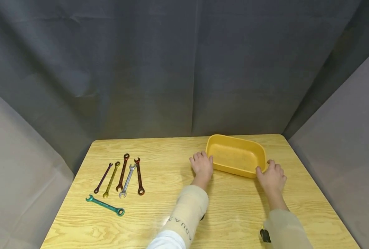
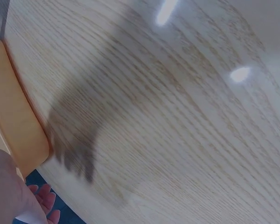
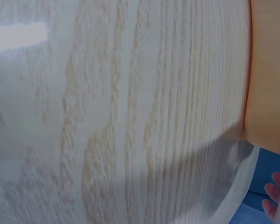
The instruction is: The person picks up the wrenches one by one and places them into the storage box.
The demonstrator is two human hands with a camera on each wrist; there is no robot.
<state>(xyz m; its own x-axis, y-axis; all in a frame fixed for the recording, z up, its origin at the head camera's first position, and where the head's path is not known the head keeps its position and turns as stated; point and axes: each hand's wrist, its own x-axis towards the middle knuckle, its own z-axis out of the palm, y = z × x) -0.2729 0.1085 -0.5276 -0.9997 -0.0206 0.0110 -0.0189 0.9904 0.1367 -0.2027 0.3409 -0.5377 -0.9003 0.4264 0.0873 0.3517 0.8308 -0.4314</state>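
Head view: far right on the desk, a yellow tray sits between a loose-fingered left hand and a right hand straddling its corner, grip unclear, perhaps to steady it.

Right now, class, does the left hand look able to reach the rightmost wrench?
Probably yes: only bare tabletop separates the left hand, at the yellow tray, from the rightmost wrench.
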